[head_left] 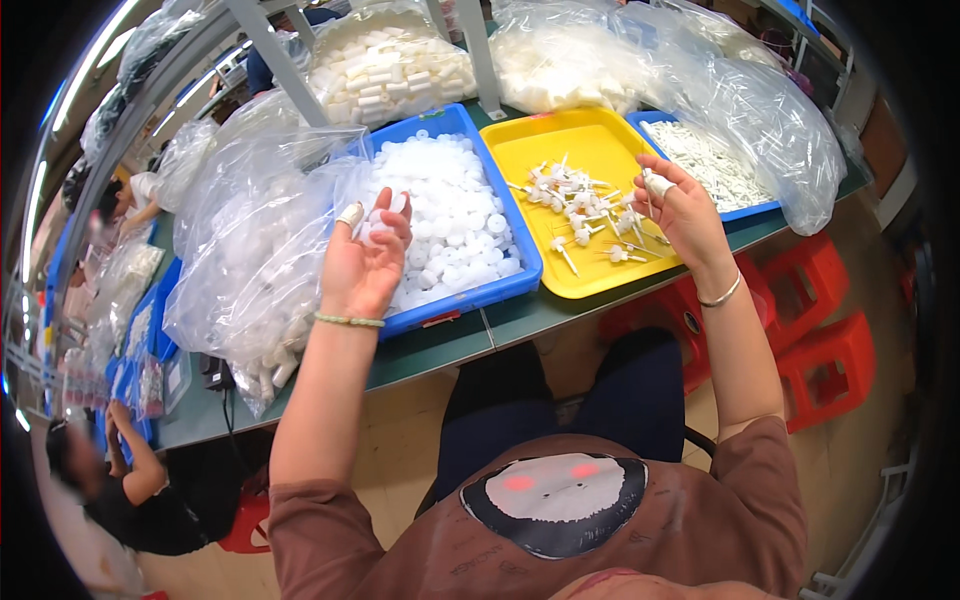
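Note:
My left hand (362, 262) is raised over the near left part of a blue tray (455, 304), palm up. Its fingers curl round a few translucent white plastic pieces (376, 226). Loose round white pieces (450, 205) of the same look fill that tray. My right hand (686, 218) hovers at the right rim of a yellow tray (600, 128), thumb and fingers pinched on what looks like a thin pin; its far end is hard to see. Small white parts with thin stems (580, 200) lie scattered in the yellow tray. Both thumbs wear white coverings.
A clear bag (250, 240) of white parts leans against the blue tray's left. Another blue tray (752, 208) holds white sticks at the right. Bags of white cylinders (390, 75) stand behind, beside grey frame posts (478, 55). Red stools (825, 365) stand right; a co-worker (140, 480) sits left.

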